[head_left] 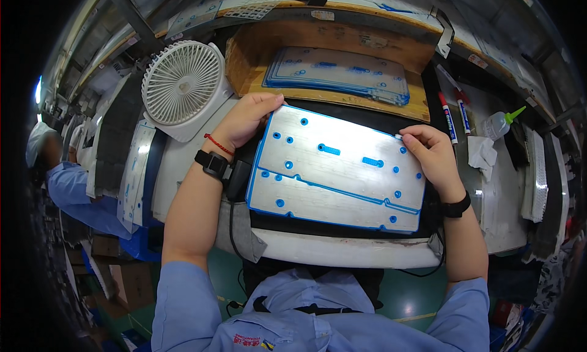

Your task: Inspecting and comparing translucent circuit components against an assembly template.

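A flat silvery plate with blue-edged holes and two short blue slots lies tilted before me. My left hand grips its upper left corner between thumb and fingers. At the upper right corner, my right hand pinches the edge with thumb and curled fingers. Beneath it, a second similar plate shows along the near side, with blue rims and holes; the rest of it is covered. Both plates are over a black work surface.
Beyond the plates, an open wooden box holds a stack of similar plates. A white fan stands left. On the right are markers, a green-tipped bottle and a white tissue. Another person sits far left.
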The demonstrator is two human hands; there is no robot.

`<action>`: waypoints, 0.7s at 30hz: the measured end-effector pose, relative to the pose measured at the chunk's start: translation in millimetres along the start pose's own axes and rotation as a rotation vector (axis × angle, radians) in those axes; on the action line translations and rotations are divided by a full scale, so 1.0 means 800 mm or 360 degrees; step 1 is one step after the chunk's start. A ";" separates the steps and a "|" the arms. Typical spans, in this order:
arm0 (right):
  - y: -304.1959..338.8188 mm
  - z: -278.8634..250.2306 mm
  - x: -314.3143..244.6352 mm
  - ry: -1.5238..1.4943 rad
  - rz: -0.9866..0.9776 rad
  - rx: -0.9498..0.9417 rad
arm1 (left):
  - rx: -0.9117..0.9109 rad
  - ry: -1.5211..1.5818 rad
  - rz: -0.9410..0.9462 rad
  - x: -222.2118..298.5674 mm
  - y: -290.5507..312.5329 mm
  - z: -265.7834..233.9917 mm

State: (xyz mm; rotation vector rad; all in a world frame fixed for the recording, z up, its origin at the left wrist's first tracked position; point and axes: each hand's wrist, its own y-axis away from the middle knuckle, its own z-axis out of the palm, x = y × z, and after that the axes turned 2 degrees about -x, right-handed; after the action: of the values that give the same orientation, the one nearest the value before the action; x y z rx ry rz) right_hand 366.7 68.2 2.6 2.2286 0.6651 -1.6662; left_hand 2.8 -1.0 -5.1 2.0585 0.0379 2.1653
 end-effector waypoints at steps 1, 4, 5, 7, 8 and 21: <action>0.001 0.001 -0.004 0.0057 0.0000 -0.0019 | -0.0011 -0.0001 0.0005 -0.002 0.000 -0.002; 0.002 0.003 -0.012 0.0204 0.0009 -0.0068 | -0.0025 -0.0017 0.0002 -0.001 0.001 -0.002; 0.001 0.002 -0.010 0.0239 0.0018 -0.0079 | -0.0029 -0.0022 -0.0002 0.000 0.001 -0.002; 0.001 0.001 -0.010 0.0244 0.0077 -0.0088 | -0.0018 -0.0069 -0.0016 0.001 0.001 -0.002; 0.002 0.000 -0.013 0.0215 0.0127 -0.0085 | -0.0011 -0.0093 -0.0022 0.001 0.001 -0.002; 0.000 -0.002 -0.005 0.0461 -0.0389 0.0055 | -0.0016 -0.0228 0.0089 0.010 0.004 0.015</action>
State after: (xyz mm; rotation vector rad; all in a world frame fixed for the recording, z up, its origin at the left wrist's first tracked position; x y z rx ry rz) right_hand 367.4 68.1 6.9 2.5265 1.0230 -1.4766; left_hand 14.1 -3.8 4.1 2.2288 -0.0469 2.0374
